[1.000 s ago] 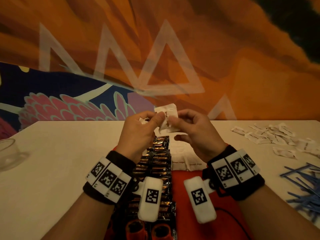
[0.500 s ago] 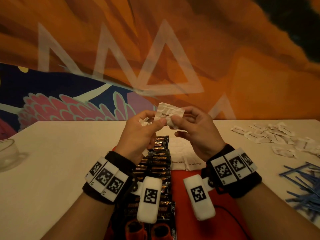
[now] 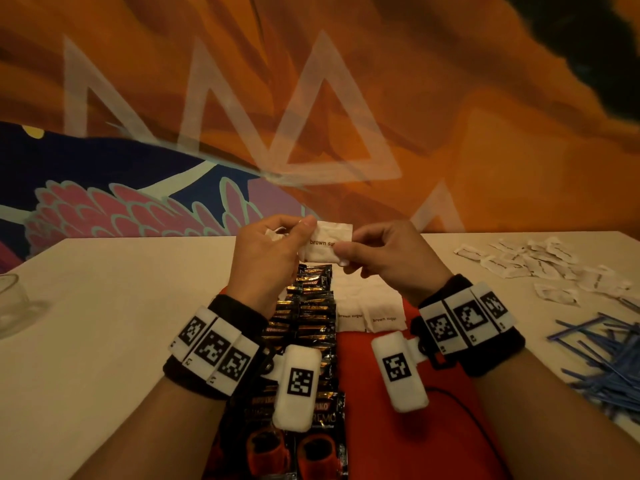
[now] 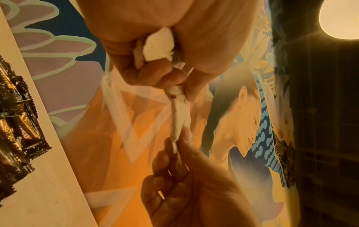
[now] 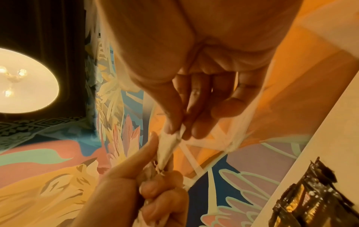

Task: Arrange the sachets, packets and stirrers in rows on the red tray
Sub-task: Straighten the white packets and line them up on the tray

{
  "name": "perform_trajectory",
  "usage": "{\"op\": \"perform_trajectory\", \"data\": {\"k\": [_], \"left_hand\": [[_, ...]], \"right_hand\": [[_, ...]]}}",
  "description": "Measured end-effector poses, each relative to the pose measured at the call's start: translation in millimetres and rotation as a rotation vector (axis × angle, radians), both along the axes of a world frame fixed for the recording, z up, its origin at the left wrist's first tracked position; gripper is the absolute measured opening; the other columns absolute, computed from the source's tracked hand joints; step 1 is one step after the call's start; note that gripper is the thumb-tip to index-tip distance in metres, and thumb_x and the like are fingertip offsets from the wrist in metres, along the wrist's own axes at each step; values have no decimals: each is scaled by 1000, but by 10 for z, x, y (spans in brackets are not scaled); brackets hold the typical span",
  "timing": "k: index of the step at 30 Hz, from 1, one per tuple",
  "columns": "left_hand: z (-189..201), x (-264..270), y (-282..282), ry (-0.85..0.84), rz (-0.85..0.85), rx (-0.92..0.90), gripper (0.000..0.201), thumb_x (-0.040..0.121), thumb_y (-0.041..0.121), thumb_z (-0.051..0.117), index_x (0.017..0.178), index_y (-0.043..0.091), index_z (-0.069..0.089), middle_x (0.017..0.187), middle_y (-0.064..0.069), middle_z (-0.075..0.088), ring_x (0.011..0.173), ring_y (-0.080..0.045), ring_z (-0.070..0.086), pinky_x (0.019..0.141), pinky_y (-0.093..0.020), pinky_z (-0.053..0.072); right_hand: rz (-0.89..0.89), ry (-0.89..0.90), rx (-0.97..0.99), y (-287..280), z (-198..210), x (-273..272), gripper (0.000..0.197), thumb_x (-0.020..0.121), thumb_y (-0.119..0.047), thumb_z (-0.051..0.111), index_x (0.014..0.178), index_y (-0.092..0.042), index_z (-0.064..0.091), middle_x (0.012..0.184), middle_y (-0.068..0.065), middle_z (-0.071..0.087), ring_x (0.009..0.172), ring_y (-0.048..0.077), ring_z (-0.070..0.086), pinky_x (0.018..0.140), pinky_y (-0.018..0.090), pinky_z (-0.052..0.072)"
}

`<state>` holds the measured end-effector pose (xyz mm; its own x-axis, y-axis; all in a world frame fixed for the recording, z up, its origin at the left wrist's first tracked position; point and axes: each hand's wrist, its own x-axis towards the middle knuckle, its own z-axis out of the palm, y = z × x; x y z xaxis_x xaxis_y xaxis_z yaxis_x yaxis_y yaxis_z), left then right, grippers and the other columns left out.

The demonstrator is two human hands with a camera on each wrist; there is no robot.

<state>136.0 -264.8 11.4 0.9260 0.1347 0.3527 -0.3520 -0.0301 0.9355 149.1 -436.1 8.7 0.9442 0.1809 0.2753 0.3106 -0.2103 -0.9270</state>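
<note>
A pale table (image 3: 104, 306) stands against a painted wall (image 3: 450, 116). On it, nearest the person, lies the red tray (image 3: 381, 427), carrying a long row of dark packets (image 3: 313, 306) down its left part and, just beside them to the right, a row of white sachets (image 3: 369, 317) marked "brown sugar". Well to the right on the bare table lie a heap of blue stirrers (image 3: 606, 358) and, beyond it, a loose scatter of sachets (image 3: 533, 265). A glass (image 3: 10, 299) sits at the far left edge. Above the far end of the tray, the left hand (image 3: 266, 258) and right hand (image 3: 391, 258) each pinch one end of a single sachet (image 3: 325, 242) between thumb and fingertips; more white paper is bunched in the left palm.
</note>
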Motion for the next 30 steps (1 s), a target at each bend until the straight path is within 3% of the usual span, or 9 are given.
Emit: {"op": "perform_trajectory", "data": {"k": [2, 4, 7, 10, 12, 19, 22, 26, 30], "left_hand": [[7, -8, -19, -30, 29, 23, 14, 93, 18, 67, 80, 13, 68, 48, 12, 58, 40, 0, 49, 43, -14, 38], [9, 4, -7, -47, 67, 42, 15, 93, 23, 69, 80, 14, 70, 58, 9, 63, 43, -2, 48, 46, -19, 38], [26, 17, 28, -6, 76, 3, 15, 93, 27, 69, 84, 15, 70, 64, 5, 64, 45, -12, 41, 40, -22, 35], [75, -10, 46, 9, 50, -41, 15, 94, 25, 67, 85, 13, 68, 65, 4, 63, 44, -12, 39, 39, -22, 32], [104, -24, 55, 9, 43, -42, 16, 95, 25, 66, 84, 13, 67, 65, 4, 63, 43, -12, 40, 39, -22, 32], [155, -40, 102, -17, 4, -64, 18, 96, 26, 66, 80, 17, 66, 62, 5, 61, 43, -12, 38, 39, -23, 30], [165, -31, 125, -11, 12, -61, 17, 96, 27, 65, 82, 18, 67, 62, 6, 61, 43, -11, 39, 39, -23, 31], [170, -24, 146, -13, 15, -53, 18, 96, 28, 64, 83, 16, 67, 66, 3, 60, 42, -11, 39, 39, -23, 31], [168, -24, 147, -19, -5, -49, 18, 97, 27, 64, 83, 15, 66, 65, 3, 59, 42, -11, 38, 39, -23, 31]], "right_hand": [[13, 19, -21, -55, 12, -16, 17, 84, -16, 75, 79, 0, 71, 69, 7, 70, 61, 12, 66, 52, 21, 46], [13, 67, -68, -127, 3, -36, 16, 84, -14, 75, 77, -1, 67, 71, 10, 70, 62, 13, 66, 51, 22, 45], [-14, 177, -228, -282, -61, -38, 18, 85, -15, 75, 74, -6, 65, 68, 6, 70, 63, 13, 67, 52, 23, 45], [-57, 310, -381, -415, -138, -26, 27, 86, -15, 75, 65, -10, 60, 61, 0, 68, 63, 12, 68, 52, 24, 44], [-70, 390, -461, -443, -193, -34, 29, 87, -15, 75, 63, -10, 60, 62, 4, 67, 62, 12, 67, 51, 25, 43], [-70, 502, -663, -277, -291, -99, 22, 92, -21, 70, 76, -7, 65, 70, 4, 71, 44, 0, 55, 44, 14, 42], [-73, 506, -682, -207, -311, -79, 15, 92, -23, 69, 86, -9, 64, 72, 4, 72, 49, 2, 56, 46, 15, 43], [-95, 497, -735, -147, -340, -26, 22, 91, -27, 71, 81, -7, 72, 75, 3, 74, 61, 8, 59, 57, 22, 46], [-114, 445, -953, -100, -369, 21, 35, 86, -39, 73, 93, -5, 76, 92, 9, 75, 78, 17, 65, 66, 28, 46]]}}
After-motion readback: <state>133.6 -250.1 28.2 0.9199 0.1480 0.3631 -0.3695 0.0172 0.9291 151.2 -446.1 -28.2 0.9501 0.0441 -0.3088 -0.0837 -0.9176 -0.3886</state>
